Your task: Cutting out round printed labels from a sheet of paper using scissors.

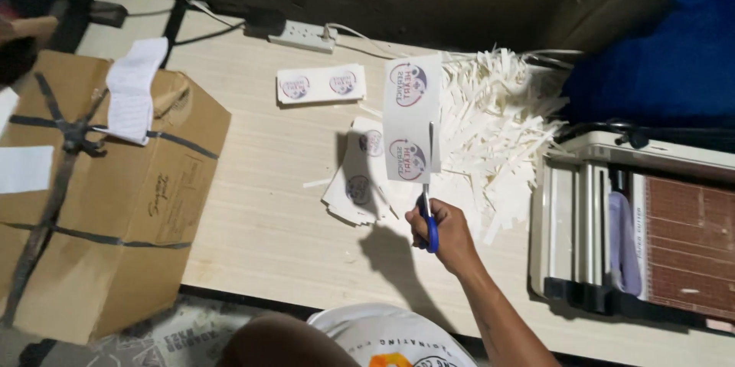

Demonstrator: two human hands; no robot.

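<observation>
Blue-handled steel scissors (pixel 429 206) sit gripped in the right hand (pixel 444 231), fingers curled through the loops, forearm reaching up from five o'clock; blades bite the white printed paper strip (pixel 412 117) standing at twelve o'clock.

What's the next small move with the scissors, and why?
Probably close the blades and run the cut further up the strip's right edge. The right hand holds blue-handled scissors with the blades set along the right margin of the printed strip, beside the lower round print, and the strip shows no hand steadying it.
</observation>
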